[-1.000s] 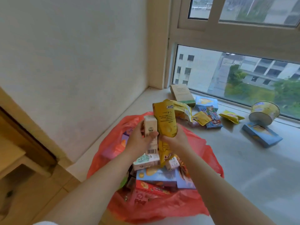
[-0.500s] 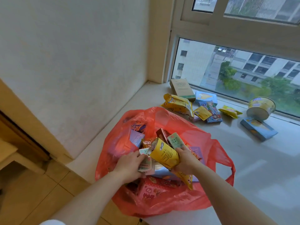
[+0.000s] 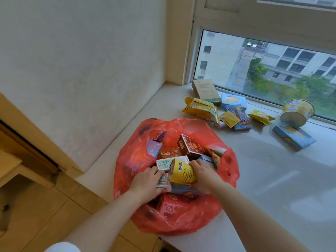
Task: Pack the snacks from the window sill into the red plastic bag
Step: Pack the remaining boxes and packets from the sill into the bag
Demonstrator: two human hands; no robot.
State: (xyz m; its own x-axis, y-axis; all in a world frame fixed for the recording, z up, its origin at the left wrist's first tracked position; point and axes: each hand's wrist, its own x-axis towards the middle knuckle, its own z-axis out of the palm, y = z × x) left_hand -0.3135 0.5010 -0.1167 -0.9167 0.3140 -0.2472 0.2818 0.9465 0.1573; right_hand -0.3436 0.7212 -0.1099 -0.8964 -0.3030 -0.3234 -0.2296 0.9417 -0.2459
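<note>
The red plastic bag (image 3: 138,153) lies open on the window sill (image 3: 272,179), filled with several snack boxes and packets. Both my hands are inside its mouth. My right hand (image 3: 205,175) grips a yellow snack pouch (image 3: 182,173) and presses it down among the contents. My left hand (image 3: 147,182) holds a small pale milk carton (image 3: 163,165) beside the pouch. A brown box (image 3: 190,147) stands tilted behind them. More snacks remain by the window: a yellow bag (image 3: 200,108), a beige box (image 3: 206,90), a small yellow sachet (image 3: 229,118).
Further along the sill lie a blue box (image 3: 233,100), a colourful packet (image 3: 240,117), a yellow wrapped snack (image 3: 261,116), an overturned yellow bowl tub (image 3: 298,111) and a blue box (image 3: 293,136). The wall is at the left; tiled floor lies below the sill's edge.
Both hands have come down from above the bag into its mouth, carrying the yellow pouch and the carton with them. The view has tilted downward.
</note>
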